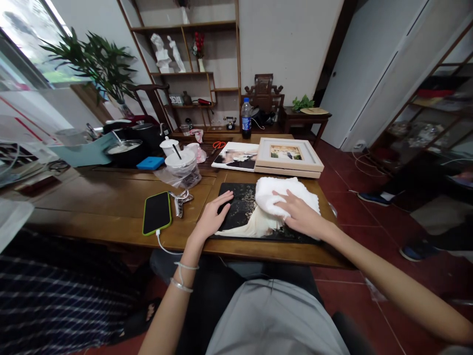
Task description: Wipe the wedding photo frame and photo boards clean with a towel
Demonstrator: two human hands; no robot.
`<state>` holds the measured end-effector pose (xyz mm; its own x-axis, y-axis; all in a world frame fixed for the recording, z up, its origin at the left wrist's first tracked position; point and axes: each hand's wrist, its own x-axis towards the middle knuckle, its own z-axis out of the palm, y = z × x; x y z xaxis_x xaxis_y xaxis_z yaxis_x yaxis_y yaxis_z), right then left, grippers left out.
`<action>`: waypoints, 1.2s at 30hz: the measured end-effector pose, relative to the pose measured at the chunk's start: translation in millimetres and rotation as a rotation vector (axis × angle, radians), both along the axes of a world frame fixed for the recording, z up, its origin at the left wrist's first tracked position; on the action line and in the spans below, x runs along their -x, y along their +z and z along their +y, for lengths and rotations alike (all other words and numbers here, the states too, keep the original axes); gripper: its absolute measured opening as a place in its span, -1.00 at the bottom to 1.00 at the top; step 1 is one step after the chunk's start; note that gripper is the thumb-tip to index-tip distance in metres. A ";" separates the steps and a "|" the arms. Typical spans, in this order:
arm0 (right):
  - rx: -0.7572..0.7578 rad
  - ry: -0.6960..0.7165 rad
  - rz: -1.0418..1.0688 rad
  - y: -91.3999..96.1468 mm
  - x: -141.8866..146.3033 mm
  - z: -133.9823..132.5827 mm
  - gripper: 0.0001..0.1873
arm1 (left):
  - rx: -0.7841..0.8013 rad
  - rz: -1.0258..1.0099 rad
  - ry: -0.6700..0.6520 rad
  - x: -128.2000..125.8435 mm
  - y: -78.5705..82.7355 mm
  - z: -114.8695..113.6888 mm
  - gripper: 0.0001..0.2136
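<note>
A dark picture panel lies flat on the table in front of me, printed with a pale flowing gown shape and light speckles. My left hand rests palm down on its left edge, fingers stretched out and holding nothing. On the panel's right half sits a bunched white towel, covering part of the print. My right hand lies flat on top of this towel with fingers spread, pressing it against the panel. What is under the towel is hidden.
Behind the panel are a framed photo on another frame and a photo print. Leftward lie a charging phone, a crumpled silvery item and a bagged cup. A cola bottle stands farther back. Other people are at both sides.
</note>
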<state>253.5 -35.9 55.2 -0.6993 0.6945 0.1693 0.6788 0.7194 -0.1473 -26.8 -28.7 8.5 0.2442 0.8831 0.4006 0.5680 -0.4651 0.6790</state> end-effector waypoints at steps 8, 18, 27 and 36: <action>0.330 0.104 -0.092 39.1 14.4 -91.2 -0.49 | -0.002 0.008 0.004 -0.6 -0.1 -0.7 -0.67; 0.154 0.082 -0.003 12.1 19.1 15.7 -0.54 | 0.000 0.011 0.001 0.4 -0.3 0.3 -0.67; -0.008 -0.005 -0.009 -0.6 34.2 20.9 -0.57 | -0.007 0.017 -0.001 0.4 -1.7 0.8 -0.68; 0.134 0.241 -0.039 12.0 41.7 -82.4 -0.51 | -0.014 0.012 -0.002 0.8 -2.2 0.7 -0.68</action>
<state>211.8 -118.3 67.2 -0.8514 0.5215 0.0570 0.4971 0.8367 -0.2297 -27.7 -27.9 6.4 0.2511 0.8767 0.4102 0.5749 -0.4761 0.6655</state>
